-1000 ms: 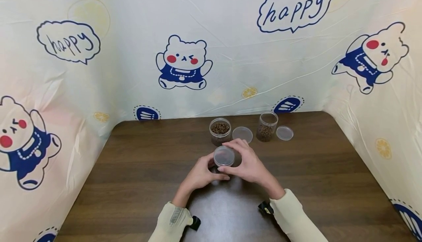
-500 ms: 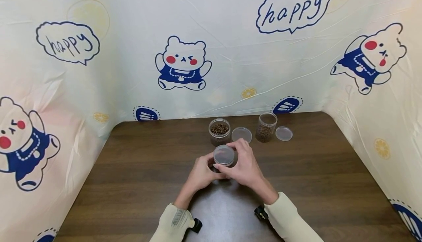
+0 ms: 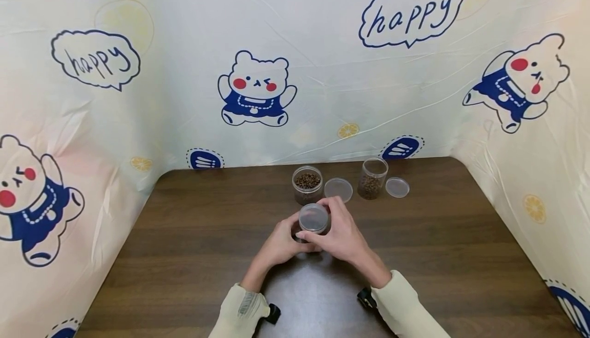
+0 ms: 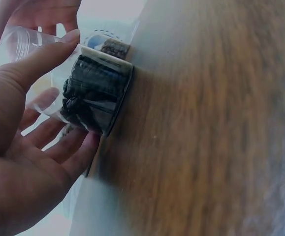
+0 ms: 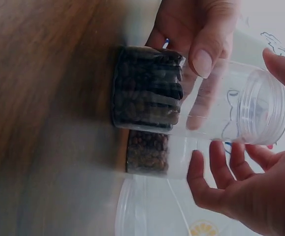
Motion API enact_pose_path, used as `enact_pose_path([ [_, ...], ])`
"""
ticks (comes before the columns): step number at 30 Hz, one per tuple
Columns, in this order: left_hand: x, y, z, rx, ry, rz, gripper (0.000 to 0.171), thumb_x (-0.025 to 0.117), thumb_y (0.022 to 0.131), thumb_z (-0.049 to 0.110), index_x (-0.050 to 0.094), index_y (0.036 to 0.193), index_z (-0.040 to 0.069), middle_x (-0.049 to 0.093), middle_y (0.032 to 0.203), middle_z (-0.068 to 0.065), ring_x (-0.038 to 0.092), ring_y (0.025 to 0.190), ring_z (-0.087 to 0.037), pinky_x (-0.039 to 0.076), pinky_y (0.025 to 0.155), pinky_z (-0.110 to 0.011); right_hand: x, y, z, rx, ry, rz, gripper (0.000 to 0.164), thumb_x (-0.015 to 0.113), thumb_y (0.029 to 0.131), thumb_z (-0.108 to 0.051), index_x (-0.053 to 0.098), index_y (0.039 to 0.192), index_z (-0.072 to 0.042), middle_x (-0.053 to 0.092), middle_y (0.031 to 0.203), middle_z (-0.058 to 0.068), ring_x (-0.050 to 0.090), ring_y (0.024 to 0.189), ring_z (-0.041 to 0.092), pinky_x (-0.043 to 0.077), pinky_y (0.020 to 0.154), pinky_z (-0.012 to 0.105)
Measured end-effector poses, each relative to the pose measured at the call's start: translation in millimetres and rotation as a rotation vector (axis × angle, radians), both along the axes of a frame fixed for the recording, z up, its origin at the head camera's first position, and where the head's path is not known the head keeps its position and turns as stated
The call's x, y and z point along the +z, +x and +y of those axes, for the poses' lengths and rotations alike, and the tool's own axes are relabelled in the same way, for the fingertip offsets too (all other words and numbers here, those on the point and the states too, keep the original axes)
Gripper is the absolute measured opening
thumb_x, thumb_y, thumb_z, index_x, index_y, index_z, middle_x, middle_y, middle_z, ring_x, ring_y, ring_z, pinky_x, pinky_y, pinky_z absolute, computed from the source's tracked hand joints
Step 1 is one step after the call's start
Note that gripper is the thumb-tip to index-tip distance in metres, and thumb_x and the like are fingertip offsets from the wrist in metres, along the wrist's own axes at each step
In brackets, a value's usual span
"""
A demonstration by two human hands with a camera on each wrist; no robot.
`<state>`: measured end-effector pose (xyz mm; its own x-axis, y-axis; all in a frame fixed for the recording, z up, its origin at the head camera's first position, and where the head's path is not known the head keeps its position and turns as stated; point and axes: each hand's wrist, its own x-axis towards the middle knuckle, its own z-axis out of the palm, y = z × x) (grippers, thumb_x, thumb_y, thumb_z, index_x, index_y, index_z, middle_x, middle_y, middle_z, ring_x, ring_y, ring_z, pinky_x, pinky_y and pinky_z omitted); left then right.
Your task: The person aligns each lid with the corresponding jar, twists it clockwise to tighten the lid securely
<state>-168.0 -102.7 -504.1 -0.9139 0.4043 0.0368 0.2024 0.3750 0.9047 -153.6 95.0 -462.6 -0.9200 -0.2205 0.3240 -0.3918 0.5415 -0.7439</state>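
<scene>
A clear plastic jar [image 5: 147,91] with dark pieces in its lower part stands upright on the table between both hands. On top of it sits a translucent screw lid [image 3: 313,217]. My left hand [image 3: 280,243] grips the jar's body from the left, thumb and fingers wrapped about the wall. Around the lid curl the thumb and fingers of my right hand [image 3: 344,233], the thumb at its near side. In the left wrist view, the dark contents [image 4: 95,91] show below my left thumb.
Behind stand two uncovered jars of brown beans, a wide jar [image 3: 307,185] and a taller jar [image 3: 372,179]. A larger round lid [image 3: 338,189] lies between them, and a smaller lid [image 3: 397,187] lies right of the taller one. A printed cloth [image 3: 322,82] encloses the wooden table [image 3: 193,256].
My right hand has turned slightly clockwise about the lid, its thumb shifting left along the near rim. The left hand keeps holding the jar in nearly the same place.
</scene>
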Motion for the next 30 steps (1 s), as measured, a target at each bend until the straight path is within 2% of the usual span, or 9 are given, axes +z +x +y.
enact_pose_path([
  [6,-3.3,-1.0,0.0,0.006,0.072,-0.067,0.081,0.096,0.076,0.02,0.055,0.146,0.02,0.069,0.133,-0.004,0.068,0.121,-0.017,0.055,0.102,-0.025,-2.3,-1.3,4.0,0.051,0.034,-0.035,0.08,0.099,0.07,-0.043,0.058,0.132,-0.013,0.059,0.121,0.003,0.059,0.106,0.018,0.053,0.094,0.04],
  [8,-3.3,-1.0,-0.1,0.01,0.084,-0.068,0.081,0.095,0.077,0.017,0.053,0.146,0.014,0.067,0.136,-0.009,0.068,0.124,-0.022,0.055,0.104,-0.028,-2.6,-1.9,5.9,0.075,0.047,-0.047,0.082,0.099,0.071,-0.04,0.057,0.135,-0.012,0.059,0.123,0.004,0.06,0.108,0.018,0.053,0.096,0.042],
  [13,-0.4,-0.1,-2.2,0.027,0.075,-0.066,0.08,0.093,0.078,0.007,0.051,0.146,0.008,0.064,0.138,-0.015,0.067,0.125,-0.029,0.055,0.106,-0.034,-3.5,-4.2,12.3,0.144,0.092,-0.077,0.079,0.098,0.073,-0.036,0.057,0.137,-0.013,0.061,0.13,0.005,0.061,0.117,0.019,0.053,0.102,0.045],
  [17,0.3,0.1,-3.7,0.028,0.078,-0.093,0.083,0.095,0.076,0.01,0.05,0.146,0.009,0.063,0.138,-0.014,0.068,0.124,-0.027,0.056,0.103,-0.03,-3.0,-6.1,17.6,0.182,0.095,-0.107,0.078,0.097,0.076,-0.035,0.056,0.139,-0.013,0.062,0.13,0.005,0.062,0.115,0.018,0.056,0.098,0.043],
  [23,0.4,0.2,-6.8,0.009,0.038,-0.092,0.08,0.098,0.075,0.022,0.053,0.141,0.017,0.065,0.136,-0.006,0.069,0.122,-0.021,0.057,0.103,-0.032,0.5,-8.6,23.5,0.228,0.054,-0.152,0.073,0.094,0.08,-0.028,0.055,0.139,-0.012,0.064,0.123,0.005,0.064,0.102,0.017,0.063,0.082,0.041],
  [28,1.6,-0.2,-8.3,-0.01,0.024,-0.09,0.072,0.095,0.078,0.021,0.056,0.138,0.018,0.067,0.133,-0.005,0.069,0.124,-0.023,0.057,0.106,-0.04,0.8,-10.4,25.6,0.252,0.036,-0.19,0.066,0.093,0.082,-0.028,0.056,0.134,-0.012,0.067,0.12,0.005,0.068,0.105,0.022,0.063,0.083,0.042],
  [30,2.1,-0.4,-8.3,-0.013,0.027,-0.092,0.07,0.095,0.079,0.021,0.057,0.138,0.018,0.067,0.133,-0.005,0.07,0.123,-0.022,0.057,0.105,-0.04,0.6,-10.5,25.6,0.258,0.022,-0.207,0.064,0.093,0.082,-0.028,0.056,0.132,-0.011,0.068,0.12,0.006,0.069,0.107,0.024,0.064,0.085,0.042],
])
